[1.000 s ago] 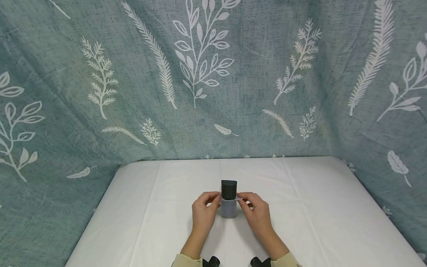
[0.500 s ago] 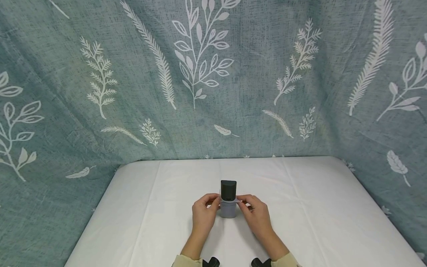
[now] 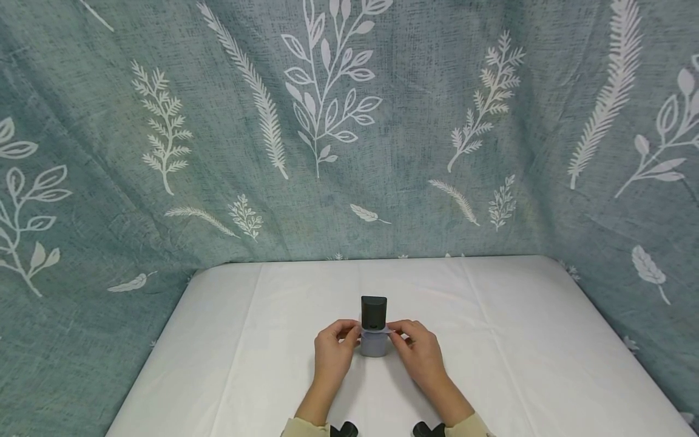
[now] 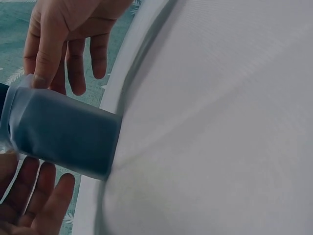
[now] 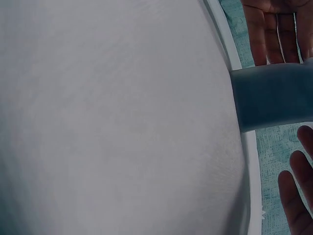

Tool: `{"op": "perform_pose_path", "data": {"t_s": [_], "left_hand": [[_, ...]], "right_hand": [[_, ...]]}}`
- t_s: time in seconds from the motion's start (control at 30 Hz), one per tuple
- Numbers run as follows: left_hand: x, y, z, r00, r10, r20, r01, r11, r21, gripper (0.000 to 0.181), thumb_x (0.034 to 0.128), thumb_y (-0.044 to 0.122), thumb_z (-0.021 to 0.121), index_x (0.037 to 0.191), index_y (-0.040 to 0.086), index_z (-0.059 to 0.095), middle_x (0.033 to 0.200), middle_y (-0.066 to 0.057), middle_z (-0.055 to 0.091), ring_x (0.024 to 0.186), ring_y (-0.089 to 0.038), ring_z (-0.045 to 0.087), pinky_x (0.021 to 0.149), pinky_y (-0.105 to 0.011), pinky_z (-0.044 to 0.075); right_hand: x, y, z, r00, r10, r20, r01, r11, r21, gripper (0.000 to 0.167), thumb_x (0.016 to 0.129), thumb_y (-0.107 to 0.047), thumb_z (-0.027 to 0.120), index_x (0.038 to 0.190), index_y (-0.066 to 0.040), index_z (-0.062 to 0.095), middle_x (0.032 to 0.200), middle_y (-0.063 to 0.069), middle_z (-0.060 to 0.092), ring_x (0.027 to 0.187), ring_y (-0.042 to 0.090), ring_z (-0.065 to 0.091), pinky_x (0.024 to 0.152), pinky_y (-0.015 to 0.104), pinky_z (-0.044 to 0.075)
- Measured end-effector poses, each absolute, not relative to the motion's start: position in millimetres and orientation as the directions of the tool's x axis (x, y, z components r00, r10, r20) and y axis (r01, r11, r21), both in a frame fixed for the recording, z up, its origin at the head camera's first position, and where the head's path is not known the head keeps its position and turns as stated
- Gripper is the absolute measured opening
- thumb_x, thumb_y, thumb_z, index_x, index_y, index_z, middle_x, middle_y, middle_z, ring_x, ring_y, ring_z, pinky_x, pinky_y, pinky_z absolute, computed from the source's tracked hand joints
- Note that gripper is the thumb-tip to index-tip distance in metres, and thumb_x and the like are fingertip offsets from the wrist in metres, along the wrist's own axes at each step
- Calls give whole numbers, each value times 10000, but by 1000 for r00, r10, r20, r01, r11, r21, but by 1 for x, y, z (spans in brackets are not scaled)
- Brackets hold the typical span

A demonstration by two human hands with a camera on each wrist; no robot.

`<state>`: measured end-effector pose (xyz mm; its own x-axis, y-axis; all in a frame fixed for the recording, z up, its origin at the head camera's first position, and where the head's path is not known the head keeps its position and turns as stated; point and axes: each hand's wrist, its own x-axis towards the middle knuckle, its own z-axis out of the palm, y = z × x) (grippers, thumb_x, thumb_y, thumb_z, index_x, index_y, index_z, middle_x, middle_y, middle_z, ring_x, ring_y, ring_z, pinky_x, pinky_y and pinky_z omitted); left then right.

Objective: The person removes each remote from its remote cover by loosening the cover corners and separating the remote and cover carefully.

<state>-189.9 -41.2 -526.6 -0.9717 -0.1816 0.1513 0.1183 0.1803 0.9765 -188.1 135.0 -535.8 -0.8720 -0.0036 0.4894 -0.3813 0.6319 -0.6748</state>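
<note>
A black block-shaped object (image 3: pixel 374 312) with a slightly curved top stands upright near the middle of the table. Its lower part sits inside a translucent grey sleeve (image 3: pixel 374 345), whose loose rim flares outward. On the left side of that rim, the left hand (image 3: pixel 333 352) pinches it between thumb and forefinger. Opposite, the right hand (image 3: pixel 425 352) does the same. Through the sleeve (image 4: pixel 68 129) the dark body shows in the left wrist view, its base on the cloth. Beside the sleeve (image 5: pixel 271 98) in the right wrist view, several other fingers extend loosely.
White cloth (image 3: pixel 262 352) with faint creases covers the table. A blue-green curtain (image 3: pixel 404 121) with white leaf prints hangs behind and along both sides. Two black devices (image 3: pixel 345 430) show by the sleeves at the bottom edge.
Both hands have sunk slightly, and the pinched sleeve rim has come down with them. A little more of the black object shows above it.
</note>
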Motion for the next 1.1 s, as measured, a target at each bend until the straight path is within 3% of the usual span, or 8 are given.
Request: {"op": "perform_pose_path", "data": {"t_s": [0.33, 0.6, 0.83, 1.1], "left_hand": [[-189, -44, -533, -970, -161, 184, 120, 342, 932, 43, 861, 33, 725, 890, 59, 743, 763, -51, 742, 634, -45, 642, 533, -162, 505], [-188, -46, -535, -987, -126, 104, 60, 310, 949, 48, 893, 24, 682, 884, 55, 717, 709, -62, 691, 535, -42, 573, 441, -179, 493], [-188, -46, -535, -997, -66, 43, 23, 278, 960, 70, 919, 14, 637, 881, 64, 668, 629, -34, 609, 409, -88, 562, 381, -274, 520], [-188, -46, -536, -998, -38, 54, 36, 382, 924, 61, 937, 33, 625, 905, 81, 644, 556, 13, 521, 334, -75, 511, 319, -265, 454]], "right_hand": [[-187, 137, -536, -901, -27, 433, -324, 705, -630, 144, 839, -87, 785, 948, -177, 755, 890, -37, 738, 818, 110, 654, 670, 207, 576], [-185, 138, -538, -909, -47, 414, -307, 746, -590, 148, 820, -122, 801, 935, -204, 754, 949, -59, 757, 865, 111, 641, 727, 265, 558], [-185, 138, -539, -916, -74, 394, -301, 777, -552, 128, 815, -143, 806, 924, -199, 766, 1006, -60, 762, 963, 134, 637, 846, 374, 560], [-186, 137, -534, -909, -90, 408, -311, 798, -516, 127, 790, -114, 824, 889, -179, 780, 1001, -39, 763, 997, 183, 648, 867, 413, 557]]}}
